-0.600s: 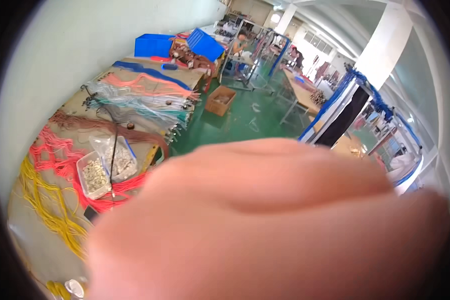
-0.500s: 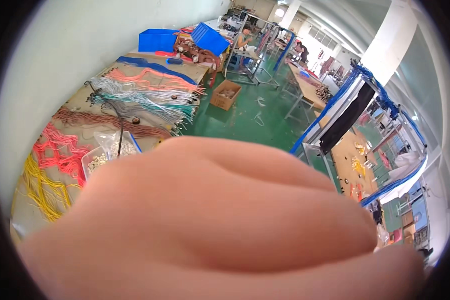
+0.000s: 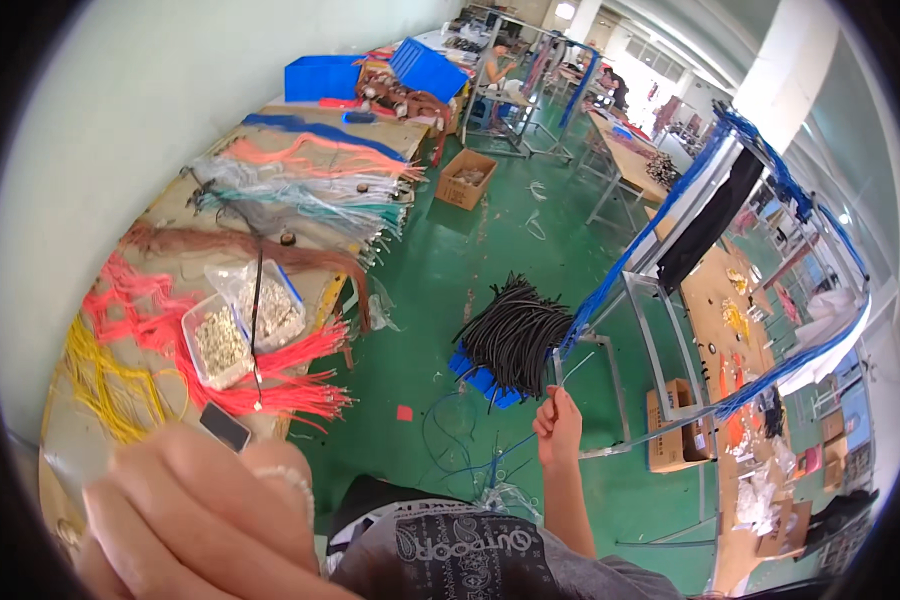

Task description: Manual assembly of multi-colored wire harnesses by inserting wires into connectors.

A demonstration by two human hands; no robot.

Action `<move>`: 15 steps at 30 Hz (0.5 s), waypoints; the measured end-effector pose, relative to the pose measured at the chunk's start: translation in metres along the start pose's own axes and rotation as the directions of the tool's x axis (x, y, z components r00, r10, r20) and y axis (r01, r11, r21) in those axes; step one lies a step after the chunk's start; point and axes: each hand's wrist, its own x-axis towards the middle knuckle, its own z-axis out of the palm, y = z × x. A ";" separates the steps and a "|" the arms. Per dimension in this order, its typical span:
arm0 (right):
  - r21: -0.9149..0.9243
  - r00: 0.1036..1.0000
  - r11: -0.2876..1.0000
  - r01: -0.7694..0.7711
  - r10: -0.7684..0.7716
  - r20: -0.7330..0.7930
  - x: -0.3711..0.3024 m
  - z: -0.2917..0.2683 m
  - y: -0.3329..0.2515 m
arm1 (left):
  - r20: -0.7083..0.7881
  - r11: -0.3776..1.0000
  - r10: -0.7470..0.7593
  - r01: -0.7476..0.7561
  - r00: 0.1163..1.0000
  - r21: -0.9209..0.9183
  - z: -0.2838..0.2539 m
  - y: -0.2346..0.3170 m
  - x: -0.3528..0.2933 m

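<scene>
The left hand [image 3: 200,510] is being held very near the camera, low on the left. Its fingers are being curled in, but it cannot be told if anything is being gripped. A band of small white beads [image 3: 298,482] is being seen at its right edge.

The right hand [image 3: 558,418] is being held out lower down, over the shiny green floor [image 3: 410,270]. Its fingers are being closed together, and a thin, pale, straight strip [image 3: 578,368] is being pinched at their tips, with one end being pointed up and to the right. Just beyond this hand, a big pile of black bendy cords [image 3: 518,330] is being held up by a blue plastic crate [image 3: 482,377]. Beside the pile, long blue cords [image 3: 660,225] are being carried by a silver metal frame [image 3: 675,352].

Near the left hand, a flat dark rectangle [image 3: 225,427] is being held up by the long tan desk [image 3: 165,208]. Bright pink cords [image 3: 140,305], yellow cords [image 3: 100,385] and a clear plastic tub [image 3: 232,378] of little pale bits are being held there too.
</scene>
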 end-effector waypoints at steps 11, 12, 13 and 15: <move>-0.063 0.994 0.993 -0.102 0.104 0.029 -0.008 -0.019 0.003 | -0.541 0.980 0.132 -0.192 0.831 -0.055 0.065 0.001 -0.014; -0.058 0.991 0.991 -0.123 0.125 0.043 -0.009 -0.020 0.004 | -0.579 0.971 0.052 -0.176 0.814 -0.161 0.068 0.005 -0.009; -0.065 0.986 0.984 -0.163 0.165 0.020 -0.009 -0.020 0.005 | -0.603 0.975 0.051 -0.172 0.796 -0.143 0.078 0.009 -0.006; -0.094 0.981 0.981 -0.172 0.179 0.078 -0.010 -0.022 0.008 | -0.692 0.946 0.030 -0.245 0.721 -0.214 0.094 0.017 -0.004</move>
